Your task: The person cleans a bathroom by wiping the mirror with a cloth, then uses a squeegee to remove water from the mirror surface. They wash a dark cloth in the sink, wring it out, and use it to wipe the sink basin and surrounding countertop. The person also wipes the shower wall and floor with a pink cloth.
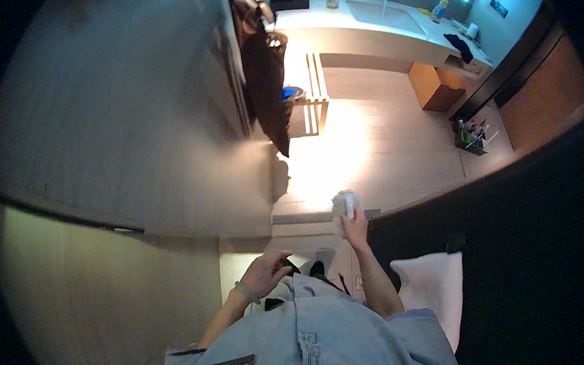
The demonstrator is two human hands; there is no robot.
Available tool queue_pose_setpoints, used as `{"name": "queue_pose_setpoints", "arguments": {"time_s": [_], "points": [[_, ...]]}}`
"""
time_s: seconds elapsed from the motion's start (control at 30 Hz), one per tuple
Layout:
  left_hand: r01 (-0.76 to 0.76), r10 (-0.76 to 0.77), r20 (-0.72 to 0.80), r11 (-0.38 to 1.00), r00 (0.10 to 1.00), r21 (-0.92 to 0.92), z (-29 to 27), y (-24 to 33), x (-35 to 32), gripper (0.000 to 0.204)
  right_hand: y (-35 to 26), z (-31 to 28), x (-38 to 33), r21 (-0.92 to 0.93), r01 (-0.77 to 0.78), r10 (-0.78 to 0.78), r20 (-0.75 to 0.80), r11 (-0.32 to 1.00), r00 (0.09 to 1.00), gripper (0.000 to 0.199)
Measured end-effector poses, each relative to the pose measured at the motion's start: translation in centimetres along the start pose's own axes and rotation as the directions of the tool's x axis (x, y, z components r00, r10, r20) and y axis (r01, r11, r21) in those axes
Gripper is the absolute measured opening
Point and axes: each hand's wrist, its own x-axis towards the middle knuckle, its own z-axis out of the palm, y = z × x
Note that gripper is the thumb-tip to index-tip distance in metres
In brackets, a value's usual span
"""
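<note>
From up here I see my right hand [355,227] raised in front of me, fingers clamped around a small white bottle [348,207] bundled with a pale crumpled cloth [339,203]. The bottle stands roughly upright in the grip, its long axis running up the picture, its top end pointing away from me toward the bright patch of floor [370,144]. I cannot tell whether it has a nozzle or which way one faces; glare washes out the detail.

My left hand [265,272] hangs lower, to the left of the bottle and well apart from it, fingers loosely curled and spread, holding nothing. A band sits on that wrist.

Beyond the bottle, far across the floor, a long counter [336,22] carries a sink [382,11]. A dark garment [266,84] hangs up and to the left of the bottle beside a slatted wooden rack [315,94]. A white towel [432,287] lies just below and right of the bottle, next to my forearm. A caddy of small bottles [471,135] stands right of it.
</note>
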Motion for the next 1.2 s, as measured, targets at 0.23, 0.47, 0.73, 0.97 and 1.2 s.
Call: {"name": "queue_pose_setpoints", "arguments": {"time_s": [0.23,0.47,0.73,0.97,1.2], "points": [[0.01,-0.018,-0.115,0.997,0.993,-0.076,-5.3,-1.5,12.6,0.036,-3.2,2.7,17.2,0.153,0.068,-0.055,-0.082,0.986,0.995,0.041],[-0.099,0.087,-0.091,0.987,0.992,-0.13,-11.3,3.4,28.2,0.032,-6.9,-5.7,29.0,0.184,-0.055,0.109,-0.301,0.981,0.947,0.044],[-0.219,0.225,0.061,0.971,0.972,-0.091,-11.3,10.2,44.2,0.028,-4.7,-20.0,39.3,0.837,0.155,0.319,-0.362,0.526,0.876,0.019],[-0.223,0.219,0.149,0.975,0.964,0.013,-7.2,18.8,62.3,0.031,-0.1,-30.3,51.7,0.795,0.195,0.29,-0.421,0.575,0.86,0.018],[-0.292,0.273,0.268,0.956,0.924,0.034,-5.3,28.5,76.6,0.031,1.2,-38.4,61.7,0.26,-0.213,0.327,-0.565,0.942,0.758,0.048]]}}
